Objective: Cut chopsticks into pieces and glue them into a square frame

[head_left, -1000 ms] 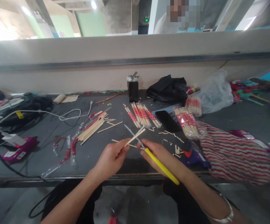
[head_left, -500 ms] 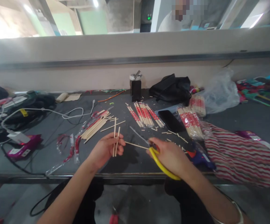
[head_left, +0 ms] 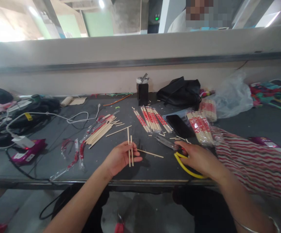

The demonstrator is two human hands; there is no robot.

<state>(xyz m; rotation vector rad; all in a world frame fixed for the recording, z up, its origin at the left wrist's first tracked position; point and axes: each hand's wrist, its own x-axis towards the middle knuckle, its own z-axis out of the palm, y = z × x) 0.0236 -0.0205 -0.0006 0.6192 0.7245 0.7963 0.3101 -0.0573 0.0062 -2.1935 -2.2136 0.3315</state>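
Observation:
My left hand is closed around two thin wooden sticks, pinched by thumb and fingers and standing almost upright above the table. Another stick slants out to the right from behind its fingertips; whether the hand holds it or it lies on the table, I cannot tell. Yellow-handled scissors are gripped in my right hand, their blades pointing left and slightly apart. Short cut stick pieces lie just beyond the blades. To the left of my left hand is a pile of bare wooden chopsticks.
Wrapped chopsticks, a dark phone and a packed bundle lie farther back. Striped cloth covers the right front. Torn wrappers, a purple box and white cable are on the left. Behind the wall stands a person.
My right hand has drawn the scissors rightward, away from the slanting stick, and their blades now show. My left hand appears slightly farther right, still with the two sticks; the view shifted a little.

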